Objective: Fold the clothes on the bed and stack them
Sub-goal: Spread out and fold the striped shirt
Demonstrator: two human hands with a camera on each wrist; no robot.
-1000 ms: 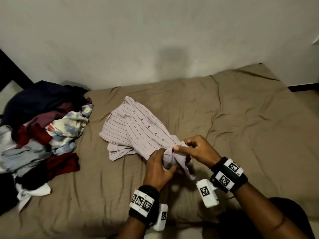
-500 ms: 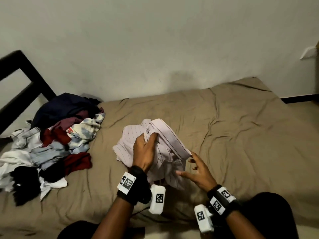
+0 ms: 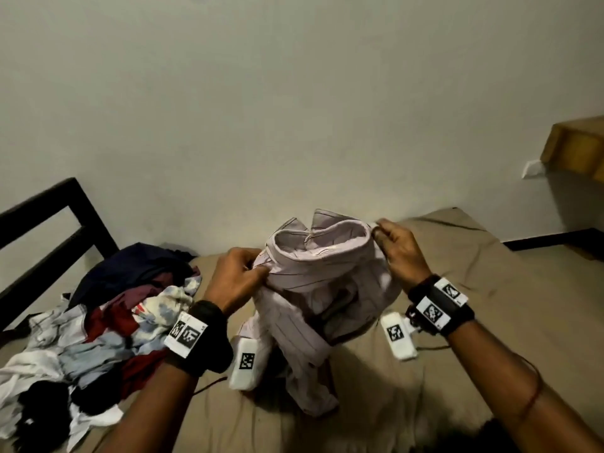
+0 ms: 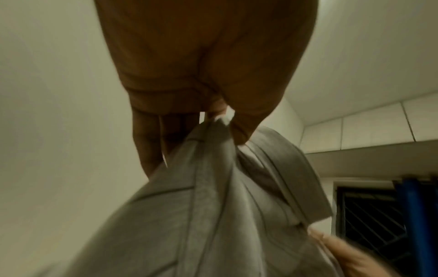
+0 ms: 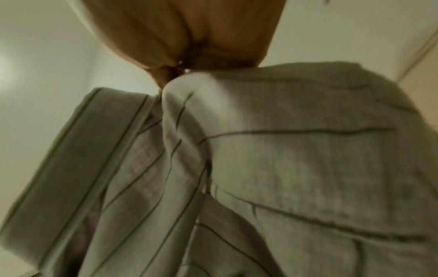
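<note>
Lifted off the bed point(image 3: 490, 322) now, striped shirt point(image 3: 323, 276) hangs pinched by left hand point(image 3: 235, 282) and right hand point(image 3: 400, 253).

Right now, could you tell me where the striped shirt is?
In the head view the striped shirt hangs mid-frame above the bed, pinched by the left hand and right hand, right of the clothes pile.
</note>
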